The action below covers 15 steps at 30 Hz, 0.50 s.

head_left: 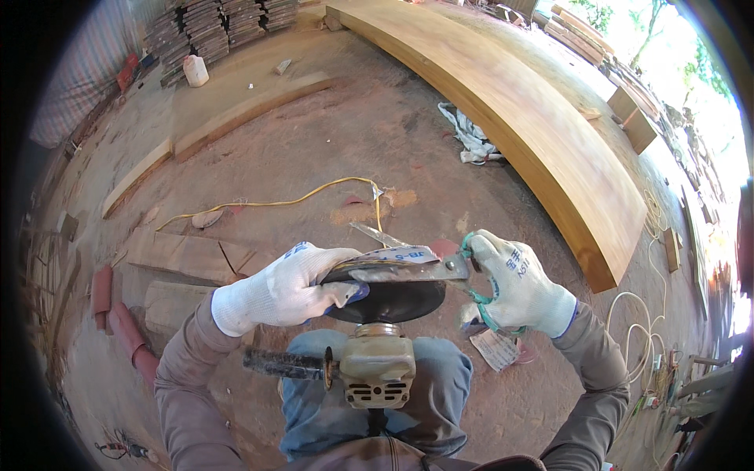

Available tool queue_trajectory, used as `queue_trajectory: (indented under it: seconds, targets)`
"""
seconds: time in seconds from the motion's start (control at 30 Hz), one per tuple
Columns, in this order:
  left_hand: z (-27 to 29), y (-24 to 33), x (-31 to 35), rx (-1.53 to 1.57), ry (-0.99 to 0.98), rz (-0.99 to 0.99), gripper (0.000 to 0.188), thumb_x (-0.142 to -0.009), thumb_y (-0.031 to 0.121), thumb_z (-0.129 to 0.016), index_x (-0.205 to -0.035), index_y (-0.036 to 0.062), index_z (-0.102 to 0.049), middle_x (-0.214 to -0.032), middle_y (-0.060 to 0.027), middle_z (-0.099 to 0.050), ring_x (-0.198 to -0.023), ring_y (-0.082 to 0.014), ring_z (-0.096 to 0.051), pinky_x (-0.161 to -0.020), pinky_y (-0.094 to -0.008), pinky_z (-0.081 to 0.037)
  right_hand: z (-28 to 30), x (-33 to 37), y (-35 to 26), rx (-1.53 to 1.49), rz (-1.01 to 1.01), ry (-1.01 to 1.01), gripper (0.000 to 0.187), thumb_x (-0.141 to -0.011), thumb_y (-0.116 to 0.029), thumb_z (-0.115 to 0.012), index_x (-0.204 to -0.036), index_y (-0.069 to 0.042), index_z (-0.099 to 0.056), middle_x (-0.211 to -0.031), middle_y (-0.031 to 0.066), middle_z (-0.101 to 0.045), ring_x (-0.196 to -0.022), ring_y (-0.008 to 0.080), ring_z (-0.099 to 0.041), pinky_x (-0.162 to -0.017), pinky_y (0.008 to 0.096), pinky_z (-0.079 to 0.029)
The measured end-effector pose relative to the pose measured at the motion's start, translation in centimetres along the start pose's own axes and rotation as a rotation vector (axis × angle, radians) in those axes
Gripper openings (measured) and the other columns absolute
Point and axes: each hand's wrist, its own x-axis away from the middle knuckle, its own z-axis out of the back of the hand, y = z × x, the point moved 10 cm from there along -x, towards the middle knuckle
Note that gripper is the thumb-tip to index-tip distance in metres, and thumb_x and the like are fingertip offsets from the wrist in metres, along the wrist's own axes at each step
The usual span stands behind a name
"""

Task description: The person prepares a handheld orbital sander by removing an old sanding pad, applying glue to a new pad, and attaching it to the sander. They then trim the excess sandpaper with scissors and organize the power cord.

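An angle grinder (378, 363) sits upright between my knees, its round black backing pad (397, 302) facing away from me. A sheet of sandpaper (402, 254) with a pale printed back lies against the pad. My left hand (271, 288), in a white knit glove, pinches the sandpaper and the pad at the left edge. Scissors with teal handles (487, 312) are gripped in my gloved right hand (520, 280). Their metal blades stand apart, one in front of the sandpaper and one angled up behind it. The grinder's side handle (281, 362) points left.
A long thick wooden slab (503, 102) stretches across the far right. Planks (177, 253) and rolled reddish sandpaper (132, 339) lie on the left. A yellow cord (290, 201) crosses the dirt floor. Cloth (469, 137), a white jug (195, 71) and stacked boards (212, 31) are farther off.
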Motion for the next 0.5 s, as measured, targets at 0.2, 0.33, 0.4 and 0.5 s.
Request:
queue_trajectory:
  seconds: [0.2,0.33,0.4,0.5]
  targets:
    - [0.1,1.2,-0.2,-0.103,-0.025,0.033,0.035,-0.099,0.012,-0.066,-0.130,-0.0034,-0.062,-0.072,-0.0088,-0.064,-0.063,-0.0153,-0.058,-0.061,-0.0321,-0.048,0.3,0.8,0.9,0.086,-0.079,-0.056,0.071,-0.064,-0.052,-0.086,-0.109,-0.005,-0.059,-0.091,0.0108,-0.060,-0.077,0.0339,-0.065,-0.071,0.0425,-0.050]
    - [-0.1,1.4,-0.8,-0.079,-0.053,-0.027,0.036,-0.098,0.011,-0.068,-0.131,-0.0038,-0.063,-0.068,-0.0056,-0.061,-0.062,-0.0145,-0.056,-0.059,-0.0307,-0.047,1.7,-0.2,-1.2,0.129,0.022,0.067,0.061,-0.064,-0.036,-0.085,-0.110,-0.005,-0.059,-0.092,0.0114,-0.061,-0.078,0.0331,-0.065,-0.073,0.0433,-0.052]
    - [-0.2,1.4,-0.9,-0.091,-0.064,-0.046,0.035,-0.097,0.009,-0.068,-0.130,-0.0037,-0.064,-0.069,-0.0060,-0.061,-0.062,-0.0149,-0.057,-0.060,-0.0305,-0.048,1.7,-0.3,-1.2,0.117,0.021,0.073,0.059,-0.066,-0.035,-0.084,-0.112,-0.006,-0.061,-0.094,0.0101,-0.063,-0.080,0.0324,-0.065,-0.078,0.0452,-0.052]
    - [0.1,0.9,-0.5,-0.105,-0.053,0.011,0.034,-0.097,0.006,-0.068,-0.129,-0.0031,-0.065,-0.073,-0.0059,-0.065,-0.065,-0.0141,-0.058,-0.063,-0.0299,-0.049,0.7,-0.1,-0.4,0.053,-0.061,-0.002,0.058,-0.065,-0.032,-0.083,-0.111,-0.006,-0.061,-0.094,0.0094,-0.063,-0.080,0.0318,-0.065,-0.079,0.0444,-0.052]
